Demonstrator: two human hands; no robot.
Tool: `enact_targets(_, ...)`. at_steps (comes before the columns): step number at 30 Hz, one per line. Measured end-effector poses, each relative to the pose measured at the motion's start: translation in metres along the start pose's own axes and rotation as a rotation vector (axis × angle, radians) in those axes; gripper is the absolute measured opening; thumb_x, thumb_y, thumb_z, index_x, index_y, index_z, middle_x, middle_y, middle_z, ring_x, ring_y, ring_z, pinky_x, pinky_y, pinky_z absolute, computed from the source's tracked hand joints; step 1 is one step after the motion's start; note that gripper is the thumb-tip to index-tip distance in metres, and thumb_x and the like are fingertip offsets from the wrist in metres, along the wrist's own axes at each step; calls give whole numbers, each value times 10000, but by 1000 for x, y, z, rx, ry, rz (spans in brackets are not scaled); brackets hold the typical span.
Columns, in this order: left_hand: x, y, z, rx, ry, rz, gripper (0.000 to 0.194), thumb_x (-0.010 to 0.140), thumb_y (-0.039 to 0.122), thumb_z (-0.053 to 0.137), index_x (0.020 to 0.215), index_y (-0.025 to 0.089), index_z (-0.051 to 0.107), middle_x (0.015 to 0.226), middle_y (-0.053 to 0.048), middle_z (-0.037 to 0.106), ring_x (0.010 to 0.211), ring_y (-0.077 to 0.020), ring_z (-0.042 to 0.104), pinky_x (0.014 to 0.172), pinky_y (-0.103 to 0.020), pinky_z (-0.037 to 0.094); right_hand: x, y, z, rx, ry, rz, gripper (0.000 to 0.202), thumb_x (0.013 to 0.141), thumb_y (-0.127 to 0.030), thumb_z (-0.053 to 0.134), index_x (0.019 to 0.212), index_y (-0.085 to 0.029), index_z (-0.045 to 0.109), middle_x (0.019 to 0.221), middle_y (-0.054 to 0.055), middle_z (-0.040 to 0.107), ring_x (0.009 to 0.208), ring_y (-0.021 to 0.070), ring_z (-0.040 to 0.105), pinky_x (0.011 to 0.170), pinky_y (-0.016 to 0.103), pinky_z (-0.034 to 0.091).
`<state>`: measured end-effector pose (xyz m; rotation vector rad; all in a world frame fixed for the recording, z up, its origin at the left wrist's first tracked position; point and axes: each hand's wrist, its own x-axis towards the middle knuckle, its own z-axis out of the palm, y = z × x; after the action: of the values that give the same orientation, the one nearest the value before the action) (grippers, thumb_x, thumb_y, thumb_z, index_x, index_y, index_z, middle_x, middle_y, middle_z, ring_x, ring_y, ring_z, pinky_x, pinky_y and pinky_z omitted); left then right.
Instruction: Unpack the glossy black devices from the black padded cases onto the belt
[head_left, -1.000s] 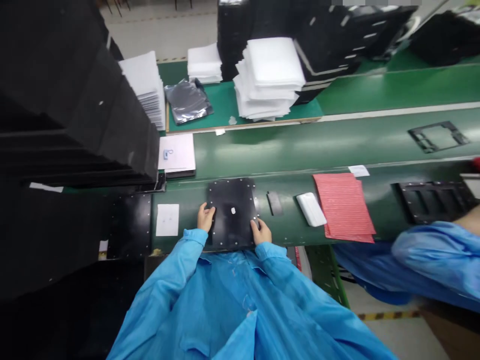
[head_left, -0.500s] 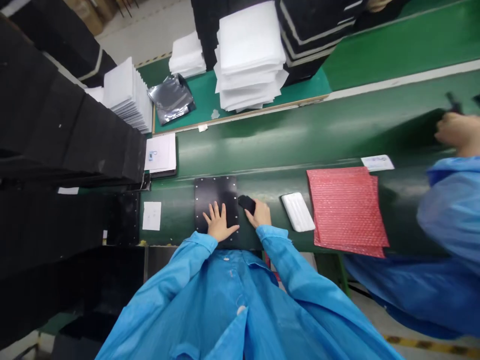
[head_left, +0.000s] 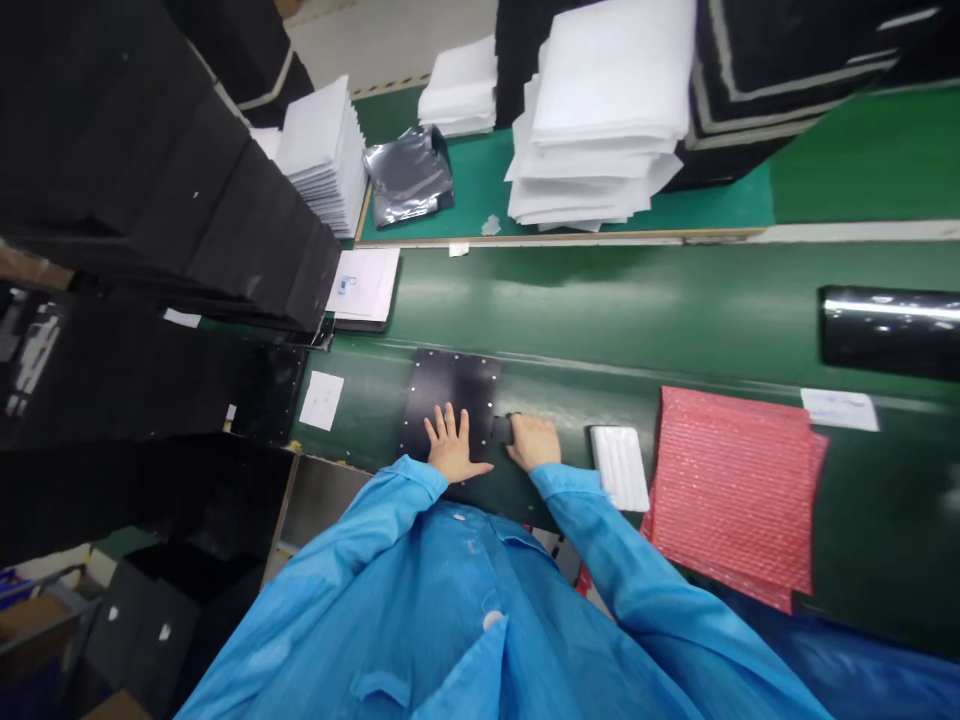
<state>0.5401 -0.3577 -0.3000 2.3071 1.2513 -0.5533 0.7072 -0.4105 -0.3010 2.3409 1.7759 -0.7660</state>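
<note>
A black square panel [head_left: 442,385] with small light dots along its edges lies on the green bench [head_left: 555,320]. My left hand [head_left: 451,452] rests flat on its lower part, fingers spread and holding nothing. Just right of the panel, my right hand [head_left: 534,442] is wrapped round a small black object [head_left: 501,430] that reaches the panel's right edge; most of it is hidden under the fingers. A white padded block [head_left: 620,468] lies to the right of that hand.
Red bubble-wrap sheets [head_left: 735,485] and a long black glossy object [head_left: 892,330] lie to the right. White sheets [head_left: 611,80] are stacked at the back. Black blocks [head_left: 150,180] rise on the left. A paper slip [head_left: 322,401] lies left of the panel.
The view has shifted, so the bench appears turned. My right hand now covers more of the black object. The other person's hand is out of view, and a black glossy object shows at right.
</note>
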Motion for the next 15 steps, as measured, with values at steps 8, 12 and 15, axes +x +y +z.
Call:
enact_targets(8, -5, 22, -1, -143, 51, -83, 1130, 603, 423, 735, 1507, 90, 144, 1567, -258, 1, 1416, -469, -97, 1095, -696, -20, 18, -2, -1, 32, -184, -115, 302, 784, -199, 581, 1081, -158, 620, 993, 135, 680, 908, 276, 629, 741, 336, 432)
enact_targets(12, -27, 1, -31, -374, 43, -66, 1118, 576, 287, 711, 1517, 145, 124, 1583, -211, -18, 1436, -438, -57, 1121, -662, 71, 13, 25, -10, 78, 4, -139, 510, 779, -335, 641, 1256, -173, 556, 1221, 158, 613, 1048, 326, 578, 826, 394, 463)
enact_targets(15, -46, -55, -68, -676, 76, 76, 1010, 604, 211, 626, 1511, 163, 183, 1590, -141, 134, 1459, -328, 130, 1176, -493, 180, -12, 17, 1, 80, 216, -159, 596, 816, -357, 605, 1364, -167, 470, 1480, 165, 372, 1149, 377, 513, 885, 484, 458)
